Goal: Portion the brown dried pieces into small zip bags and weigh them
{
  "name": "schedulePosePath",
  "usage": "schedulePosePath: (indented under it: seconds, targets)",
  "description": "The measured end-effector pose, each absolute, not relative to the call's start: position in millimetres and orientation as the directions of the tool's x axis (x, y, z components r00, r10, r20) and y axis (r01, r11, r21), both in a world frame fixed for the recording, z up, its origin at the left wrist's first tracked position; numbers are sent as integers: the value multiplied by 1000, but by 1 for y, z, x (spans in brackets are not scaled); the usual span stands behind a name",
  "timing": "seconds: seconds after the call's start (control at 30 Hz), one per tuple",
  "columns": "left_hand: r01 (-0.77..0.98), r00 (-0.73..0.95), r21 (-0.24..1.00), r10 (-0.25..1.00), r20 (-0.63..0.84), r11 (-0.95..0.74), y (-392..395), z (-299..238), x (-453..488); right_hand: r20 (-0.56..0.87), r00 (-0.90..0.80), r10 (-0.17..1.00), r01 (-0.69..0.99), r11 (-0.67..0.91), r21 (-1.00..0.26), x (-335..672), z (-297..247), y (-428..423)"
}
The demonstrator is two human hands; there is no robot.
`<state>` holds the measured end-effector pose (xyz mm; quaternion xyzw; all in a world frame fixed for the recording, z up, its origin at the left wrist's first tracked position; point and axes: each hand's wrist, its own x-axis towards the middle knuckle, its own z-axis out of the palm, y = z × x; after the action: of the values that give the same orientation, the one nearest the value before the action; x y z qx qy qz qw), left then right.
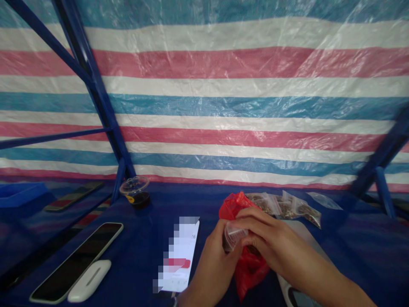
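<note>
My left hand (213,260) and my right hand (271,243) meet low in the middle of the view, both closed around a small clear plastic cup (232,237) with dark contents. The cup is held just above a crumpled red plastic bag (246,268) that lies on the blue table (147,238). My right fingers wrap over the cup's top and my left fingers grip its left side. Behind the hands lie several small clear packets (287,207) of brown contents.
A lit phone (180,256) lies left of my hands. Further left are a dark phone (76,262), a white oval case (89,281), another dark phone (73,197) and a blue tray (19,194). A lidded cup of dark liquid (136,194) stands by a blue frame post. A striped tarp hangs behind.
</note>
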<state>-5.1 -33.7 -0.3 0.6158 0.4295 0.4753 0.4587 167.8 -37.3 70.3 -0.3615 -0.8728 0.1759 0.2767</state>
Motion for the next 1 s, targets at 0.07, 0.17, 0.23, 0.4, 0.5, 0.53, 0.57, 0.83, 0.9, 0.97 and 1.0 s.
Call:
schedulePosePath:
  seconds: [0.07,0.17,0.23,0.4,0.5,0.53,0.57,0.83,0.9,0.97,1.0]
  targets:
    - [39,181,971,958,223,-234,-33,0,-5,371,-583,723,519,682,-514,168,68,-37]
    - [-23,169,968,954,250,-249,-31,-1,-4,446,-513,733,516,679,-523,171,63,-35]
    - [-27,142,966,956,257,-256,-30,-3,-4,501,-409,763,535,645,-545,173,60,-33]
    - [-28,135,962,953,272,-271,-30,-5,-2,496,-312,811,512,583,-631,174,56,-31]
    - [-42,147,963,952,269,-265,-30,-5,-1,464,-320,826,506,563,-653,173,54,-31]
    - [-14,137,963,954,268,-269,-29,-6,-1,465,-300,833,517,551,-655,173,54,-31]
    - [31,116,961,956,270,-275,-29,-7,-1,466,-270,842,534,534,-655,174,54,-30]
    - [270,-166,887,889,427,-375,-29,3,-9,350,-300,887,680,456,-574,184,34,-20]
    - [237,-163,884,880,445,-403,-32,9,-9,474,-262,841,651,516,-556,178,39,-27]
    - [204,-118,880,882,457,-429,-36,14,-8,596,-236,768,609,594,-525,171,51,-38]
    - [189,-81,876,882,465,-444,-39,17,-8,635,-261,727,589,641,-492,168,59,-43]
